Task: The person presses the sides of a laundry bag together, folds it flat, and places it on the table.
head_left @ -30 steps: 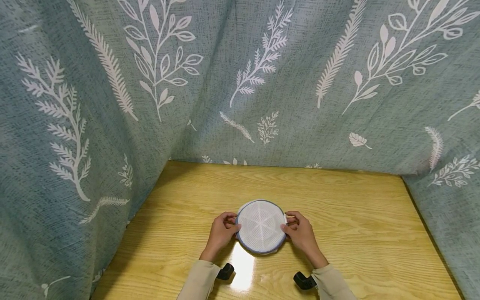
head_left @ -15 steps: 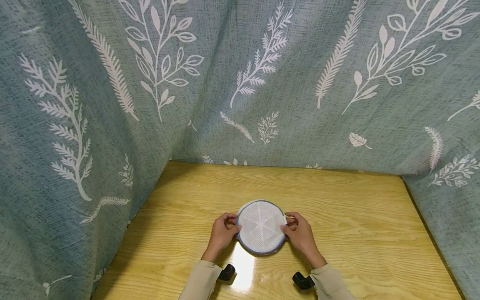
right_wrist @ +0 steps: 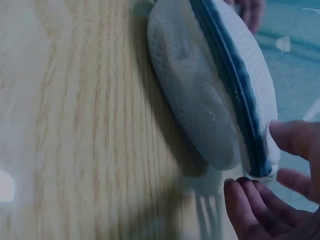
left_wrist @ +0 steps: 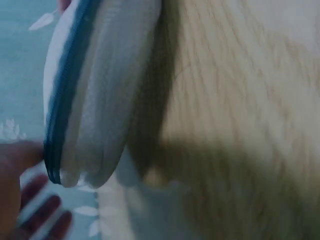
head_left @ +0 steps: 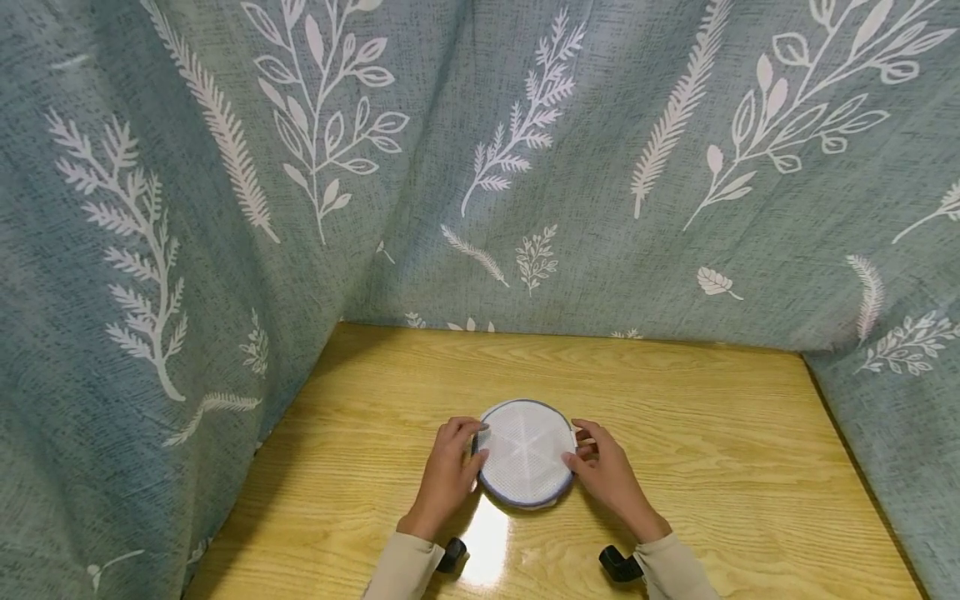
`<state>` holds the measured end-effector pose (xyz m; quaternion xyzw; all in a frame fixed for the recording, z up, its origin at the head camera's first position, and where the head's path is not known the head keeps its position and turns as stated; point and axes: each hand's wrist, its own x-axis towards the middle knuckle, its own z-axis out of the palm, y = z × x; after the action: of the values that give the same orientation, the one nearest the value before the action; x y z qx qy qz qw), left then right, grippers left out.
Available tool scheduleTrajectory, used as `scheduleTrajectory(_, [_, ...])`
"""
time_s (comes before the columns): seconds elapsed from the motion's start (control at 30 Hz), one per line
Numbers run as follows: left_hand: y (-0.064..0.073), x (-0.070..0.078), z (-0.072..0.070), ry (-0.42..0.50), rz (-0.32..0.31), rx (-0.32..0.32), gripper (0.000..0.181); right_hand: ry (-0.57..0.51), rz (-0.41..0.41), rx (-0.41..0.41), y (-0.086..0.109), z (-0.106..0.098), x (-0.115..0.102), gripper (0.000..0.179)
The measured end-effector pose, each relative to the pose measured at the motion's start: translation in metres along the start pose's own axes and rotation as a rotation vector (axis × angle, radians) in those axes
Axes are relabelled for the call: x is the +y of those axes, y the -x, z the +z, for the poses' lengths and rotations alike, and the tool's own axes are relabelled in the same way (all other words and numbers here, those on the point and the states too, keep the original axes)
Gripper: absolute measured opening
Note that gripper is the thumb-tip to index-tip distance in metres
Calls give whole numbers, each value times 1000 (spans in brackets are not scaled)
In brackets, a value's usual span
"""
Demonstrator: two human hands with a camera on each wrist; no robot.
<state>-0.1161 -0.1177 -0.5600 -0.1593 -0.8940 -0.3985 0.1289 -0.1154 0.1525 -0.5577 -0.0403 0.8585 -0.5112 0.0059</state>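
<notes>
1. Lower ctr of head frame: round white mesh pouch (head_left: 525, 458), blue zip band (right_wrist: 235, 85) along its edge; pale lines meet mid-face. Contact w/ table (head_left: 690, 408) beneath: can't tell.
2. L hand (head_left: 444, 471), just L of pouch in head frame: relaxed, thumb & index resting at rim; other fingers hang loose, lower L of L wrist frame. Not clenched.
3. R hand (head_left: 609, 475), just R of pouch in head frame: grasping pouch edge, thumb on face side, fingertips at opp. side; lower R of R wrist frame.
4. Bottom of head frame: beige sleeves (head_left: 405, 568) on both arms; blk device by L wrist (head_left: 452, 556), similar one by R wrist. White glare on table betw. them, approx. bottom ctr.
5. Upper frame & both sides: blue-green curtain (head_left: 600, 125) w/ white leaf/branch prints, meeting table's far edge approx. mid-ht.
</notes>
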Motion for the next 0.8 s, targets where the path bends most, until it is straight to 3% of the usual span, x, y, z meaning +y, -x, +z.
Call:
scheduleTrajectory(0.13, [-1,6,-6,-145,268,-88,36,94,-140,-9,5,-2,-1,53])
scheduleTrajectory(0.23, [-1,10,-10,-205,357,-195,41,201,-299,5,8,-3,-2,55])
scheduleTrajectory(0.37, [1,12,-12,-240,372,-328,55,331,-512,-24,10,-4,-3,67])
scheduleTrajectory(0.5, [3,13,-13,-259,372,-389,71,426,-664,-122,9,-1,-2,81])
scheduleTrajectory(0.6, [3,13,-13,-268,377,-401,75,457,-697,-194,8,1,0,86])
scheduleTrajectory(0.8, [4,11,-11,-278,355,-432,75,484,-678,-273,8,5,3,87])
